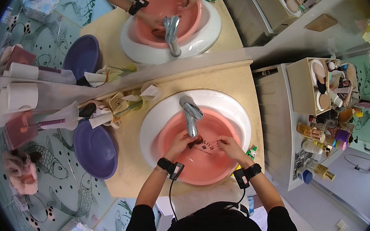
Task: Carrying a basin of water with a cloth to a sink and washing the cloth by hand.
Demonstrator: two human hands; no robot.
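A pink plastic basin (206, 174) sits inside the white oval sink (149, 136), under the chrome faucet (191, 111). My left hand (181, 143) is in the basin below the spout, its fingers closed on a small dark reddish-brown item (195, 142) whose kind I cannot make out. Across the basin, at its right side, my right hand (230, 148) has thumb and fingers pinched together. Anything between those fingers is too small to name. Dark printing marks the basin's bottom between the two hands. Both wrists wear black straps with small cabled devices.
A purple basin (95, 150) stands left of the sink, near cups and tubes (123, 104) along the mirror ledge. A green-and-white tube (252, 152) lies at the counter's right edge. Further right, bottles (313, 132) crowd a white cabinet top. The mirror reflects the sink and hands.
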